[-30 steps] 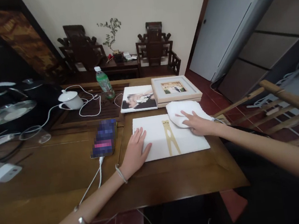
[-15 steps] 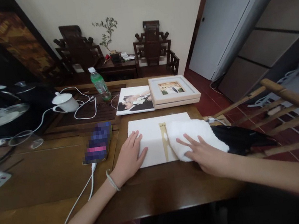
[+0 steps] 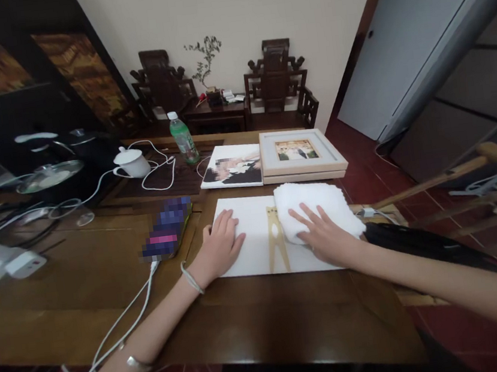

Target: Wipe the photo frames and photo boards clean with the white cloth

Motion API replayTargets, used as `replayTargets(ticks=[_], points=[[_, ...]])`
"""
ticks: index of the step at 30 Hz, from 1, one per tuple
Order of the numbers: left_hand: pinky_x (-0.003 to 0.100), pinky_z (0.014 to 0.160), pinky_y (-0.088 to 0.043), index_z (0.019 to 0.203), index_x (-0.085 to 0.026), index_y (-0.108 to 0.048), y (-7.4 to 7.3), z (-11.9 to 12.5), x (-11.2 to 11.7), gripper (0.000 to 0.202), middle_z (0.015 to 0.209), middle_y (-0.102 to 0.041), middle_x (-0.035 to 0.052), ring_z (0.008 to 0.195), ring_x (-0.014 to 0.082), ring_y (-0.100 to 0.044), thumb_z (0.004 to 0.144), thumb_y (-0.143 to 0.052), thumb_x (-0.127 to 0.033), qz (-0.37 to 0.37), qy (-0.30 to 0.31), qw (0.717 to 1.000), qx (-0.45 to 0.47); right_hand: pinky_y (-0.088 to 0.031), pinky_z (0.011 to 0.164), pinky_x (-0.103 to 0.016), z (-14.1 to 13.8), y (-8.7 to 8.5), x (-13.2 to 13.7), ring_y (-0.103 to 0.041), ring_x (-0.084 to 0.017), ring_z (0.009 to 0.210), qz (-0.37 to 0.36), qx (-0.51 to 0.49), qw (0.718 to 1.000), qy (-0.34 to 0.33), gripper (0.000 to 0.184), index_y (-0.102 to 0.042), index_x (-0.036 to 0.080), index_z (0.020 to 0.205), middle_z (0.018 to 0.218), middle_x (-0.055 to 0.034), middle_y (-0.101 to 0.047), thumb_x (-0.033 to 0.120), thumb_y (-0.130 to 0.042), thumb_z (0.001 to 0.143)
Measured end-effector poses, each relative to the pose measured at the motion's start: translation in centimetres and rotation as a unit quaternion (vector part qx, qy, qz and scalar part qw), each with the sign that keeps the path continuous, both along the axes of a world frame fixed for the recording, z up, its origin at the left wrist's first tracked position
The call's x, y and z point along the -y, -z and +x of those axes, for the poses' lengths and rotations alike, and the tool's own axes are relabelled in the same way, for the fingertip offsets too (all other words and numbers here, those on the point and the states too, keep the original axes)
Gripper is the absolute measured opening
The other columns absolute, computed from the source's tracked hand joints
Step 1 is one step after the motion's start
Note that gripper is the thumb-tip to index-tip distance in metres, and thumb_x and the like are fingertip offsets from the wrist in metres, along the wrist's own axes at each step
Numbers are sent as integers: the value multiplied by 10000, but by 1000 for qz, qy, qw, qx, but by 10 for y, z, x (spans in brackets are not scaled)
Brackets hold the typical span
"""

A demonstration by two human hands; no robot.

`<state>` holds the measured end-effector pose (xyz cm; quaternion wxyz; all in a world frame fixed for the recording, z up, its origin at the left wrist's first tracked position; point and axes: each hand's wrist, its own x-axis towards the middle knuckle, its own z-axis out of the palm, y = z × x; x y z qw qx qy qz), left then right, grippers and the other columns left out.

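Observation:
A flat white panel (image 3: 252, 228) lies on the wooden table with a tan, fork-shaped piece (image 3: 272, 216) on its middle. My left hand (image 3: 220, 245) rests flat on the panel's left side, fingers stretched out and the thumb apart. Spread on top of a folded white towel (image 3: 336, 202) are the fingers of my right hand (image 3: 327, 233). The towel covers the panel's far right part, just beside the tan piece. Below the towel, a strip of the panel shows along the near edge.
Behind the panel lie a printed photo panel (image 3: 233, 173) and a stack of framed pictures (image 3: 301, 149). A bottle (image 3: 185, 139), a lidded white cup (image 3: 132, 164) and a phone (image 3: 167, 229) on a cable are to the left. At right stands a wooden chair (image 3: 437, 172).
My right hand and the towel have moved away from me across the panel, uncovering the tan piece's right leg. My left hand stays at the left side. The view has turned left.

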<state>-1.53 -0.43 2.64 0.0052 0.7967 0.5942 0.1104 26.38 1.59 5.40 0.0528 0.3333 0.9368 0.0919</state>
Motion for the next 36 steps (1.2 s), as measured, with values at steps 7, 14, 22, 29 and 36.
replayTargets(ticks=[7,14,22,29,36], points=[[549,1029,-315,1312,-131,-396,-4,-9,-1,470,1520,-261,201,1419,310,-213,965,-287,-427,-81,19,996,29,-416,927,-626,-17,-33,62,-310,-495,1310,-114,47,992,36,510,-581,171,1259,1481,-232,-320,112,-584,752],[611,1037,-268,1455,-168,-268,4,-10,-8,565,1547,-197,184,1432,333,-153,977,-236,-466,-53,39,998,-21,-401,984,-564,8,-25,25,-298,-397,1352,-90,-6,995,-43,455,-614,155,1185,1487,-168,-350,89,-547,739],[551,1098,-248,1481,-122,-209,7,-20,-6,657,1559,-150,179,1444,320,-86,966,-218,-531,-45,80,996,-17,-390,978,-562,13,-10,-38,-286,-373,1358,0,3,999,-54,444,-622,115,1134,1489,-179,-341,26,-504,716],[555,1099,-248,1477,-142,-232,11,-23,-8,647,1553,-177,180,1440,331,-110,961,-249,-531,-29,90,996,9,-515,810,-487,-17,-36,49,-501,-405,1181,-52,34,998,19,424,-635,168,1141,1360,-208,-494,95,-573,728],[550,1110,-231,1471,-103,-247,7,-23,-9,670,1554,-160,191,1437,349,-104,957,-252,-532,-54,92,994,1,-547,753,-445,-16,-54,56,-573,-352,1110,-120,32,992,-16,431,-634,188,1146,1364,-167,-513,72,-520,747]])
